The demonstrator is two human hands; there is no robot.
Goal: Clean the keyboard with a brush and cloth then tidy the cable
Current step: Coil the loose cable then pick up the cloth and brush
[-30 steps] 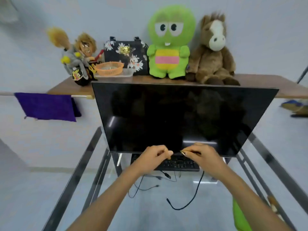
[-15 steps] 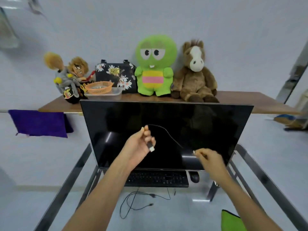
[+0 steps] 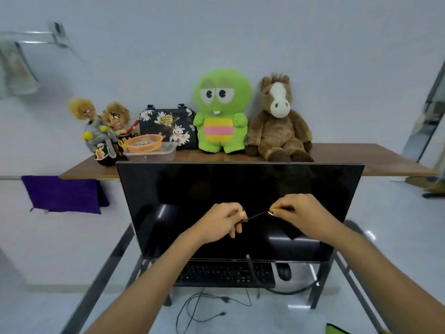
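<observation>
Black cable (image 3: 256,215) stretched taut between both hands, raised before monitor (image 3: 240,189). Left hand (image 3: 220,224) fingers curled round one end; right hand (image 3: 302,216) fingers pinch other. Keyboard (image 3: 226,273) on glass tabletop (image 3: 356,239) below monitor, cable trailing off its right end. Step, likely: cable tidying. Next: wind slack into loops, keep tension even, avoid dragging keyboard.

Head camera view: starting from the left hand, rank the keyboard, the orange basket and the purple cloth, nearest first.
1. keyboard: just below the left hand, under the monitor.
2. orange basket: up left, on the wooden shelf.
3. purple cloth: far left, hanging on a rail.
</observation>
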